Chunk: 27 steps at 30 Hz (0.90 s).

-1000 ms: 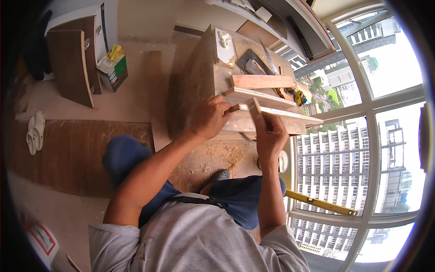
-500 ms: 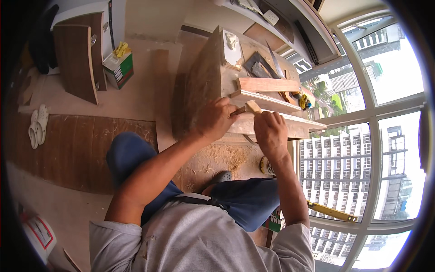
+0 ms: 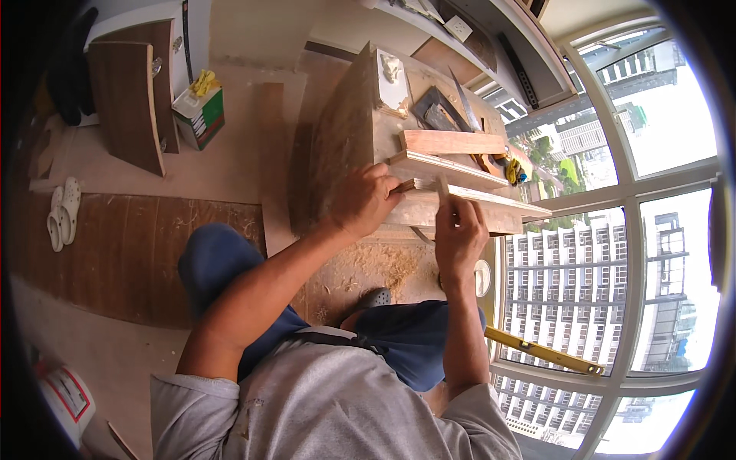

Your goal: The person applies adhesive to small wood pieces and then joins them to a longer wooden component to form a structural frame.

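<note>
My left hand (image 3: pixel 366 201) is closed around the near-left end of a long, thin wooden strip (image 3: pixel 498 201), which lies along the front edge of the workbench (image 3: pixel 337 130). Close beside it, my right hand (image 3: pixel 460 230) pinches a small pale tan flat piece (image 3: pixel 443 186), seen nearly edge-on against the strip; whether it is wood or folded sandpaper I cannot make out. Just behind the strip lie a pale-edged board (image 3: pixel 448 167) and a reddish wooden board (image 3: pixel 452 142).
A handsaw (image 3: pixel 464 103) and a dark flat tool (image 3: pixel 437 111) lie farther back on the bench. Wood shavings (image 3: pixel 399 261) cover the floor below. A yellow spirit level (image 3: pixel 544 351) leans by the windows at right. Brown panels (image 3: pixel 123 107) stand at far left beside a green-and-white box (image 3: pixel 201 115).
My right hand has shifted slightly right and turned, so the pale piece now shows its narrow edge. My right forearm has swung inward. My left hand keeps its hold on the strip.
</note>
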Available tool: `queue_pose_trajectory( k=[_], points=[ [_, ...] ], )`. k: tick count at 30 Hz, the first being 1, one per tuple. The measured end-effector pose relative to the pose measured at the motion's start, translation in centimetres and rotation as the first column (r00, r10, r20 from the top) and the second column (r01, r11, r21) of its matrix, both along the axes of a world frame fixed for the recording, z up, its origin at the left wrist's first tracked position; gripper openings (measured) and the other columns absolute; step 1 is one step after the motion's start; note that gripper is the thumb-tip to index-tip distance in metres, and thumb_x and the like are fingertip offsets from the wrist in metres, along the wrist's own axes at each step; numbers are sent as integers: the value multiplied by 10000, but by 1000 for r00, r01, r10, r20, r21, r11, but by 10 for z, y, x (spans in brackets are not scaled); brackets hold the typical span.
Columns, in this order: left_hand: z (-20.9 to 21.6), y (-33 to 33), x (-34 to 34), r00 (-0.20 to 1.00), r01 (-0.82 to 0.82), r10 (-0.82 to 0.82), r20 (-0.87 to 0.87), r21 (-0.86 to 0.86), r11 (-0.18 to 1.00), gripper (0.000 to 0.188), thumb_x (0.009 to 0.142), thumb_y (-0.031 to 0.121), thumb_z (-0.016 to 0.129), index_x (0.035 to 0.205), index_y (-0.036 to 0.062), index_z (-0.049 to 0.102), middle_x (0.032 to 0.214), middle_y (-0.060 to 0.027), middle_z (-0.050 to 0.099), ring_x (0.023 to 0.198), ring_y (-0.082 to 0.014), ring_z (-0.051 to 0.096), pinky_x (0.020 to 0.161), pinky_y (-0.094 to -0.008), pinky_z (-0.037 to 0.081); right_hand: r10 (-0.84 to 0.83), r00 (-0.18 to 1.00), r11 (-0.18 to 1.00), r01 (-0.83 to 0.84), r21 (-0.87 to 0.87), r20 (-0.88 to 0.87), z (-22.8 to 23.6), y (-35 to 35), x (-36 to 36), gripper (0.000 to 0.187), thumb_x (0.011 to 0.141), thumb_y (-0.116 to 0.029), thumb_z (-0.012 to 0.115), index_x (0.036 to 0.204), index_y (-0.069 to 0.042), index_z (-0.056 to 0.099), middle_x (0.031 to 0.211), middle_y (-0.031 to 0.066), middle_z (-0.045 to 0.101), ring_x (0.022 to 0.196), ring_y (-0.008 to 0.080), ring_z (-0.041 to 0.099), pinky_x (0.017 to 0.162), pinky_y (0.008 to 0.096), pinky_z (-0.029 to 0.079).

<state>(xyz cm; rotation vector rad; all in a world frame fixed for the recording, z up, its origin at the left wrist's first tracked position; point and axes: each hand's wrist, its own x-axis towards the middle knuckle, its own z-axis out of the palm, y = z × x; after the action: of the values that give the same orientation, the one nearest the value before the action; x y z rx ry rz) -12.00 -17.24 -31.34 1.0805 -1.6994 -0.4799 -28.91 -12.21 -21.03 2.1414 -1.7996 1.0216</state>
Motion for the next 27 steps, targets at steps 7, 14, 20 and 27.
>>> queue_pose_trajectory(
  k=[7, 14, 20, 27],
  points=[
    [-7, -5, -3, 1000, 20, -20, 22, -11, 1000, 192, 845, 176, 836, 1015, 88, 816, 915, -93, 669, 933, -320, 665, 826, -442, 526, 39, 922, 998, -53, 25, 384, 5, 7, 1, 113, 928, -58, 780, 1024, 2, 786, 932, 144, 757, 792, 257, 741, 714, 355, 572],
    [-3, -4, -1, 999, 6, -7, -42, -18, 1000, 226, 795, 147, 881, 996, 61, 819, 899, -98, 671, 915, -306, 672, 819, -441, 533, 70, 960, 990, -100, -99, -272, 26, -10, -67, 110, 924, -25, 761, 1033, -18, 769, 923, 120, 696, 853, 316, 665, 784, 434, 548],
    [-1, -4, -2, 1000, 8, -8, -6, -21, 1000, 211, 787, 136, 883, 969, 54, 813, 893, -106, 670, 900, -310, 669, 798, -445, 526, 235, 768, 953, -302, -14, -595, 9, -14, -66, 176, 896, -39, 717, 1070, -67, 704, 992, 57, 607, 915, 257, 606, 840, 418, 492],
    [-4, -6, -3, 998, 20, -24, -59, -58, 998, 201, 792, 139, 883, 943, 36, 800, 855, -113, 654, 858, -317, 657, 763, -456, 511, 57, 798, 997, -78, -9, -600, 8, -27, -106, 174, 916, -41, 699, 1087, -50, 729, 981, 87, 652, 931, 300, 621, 845, 440, 509]
  ],
)
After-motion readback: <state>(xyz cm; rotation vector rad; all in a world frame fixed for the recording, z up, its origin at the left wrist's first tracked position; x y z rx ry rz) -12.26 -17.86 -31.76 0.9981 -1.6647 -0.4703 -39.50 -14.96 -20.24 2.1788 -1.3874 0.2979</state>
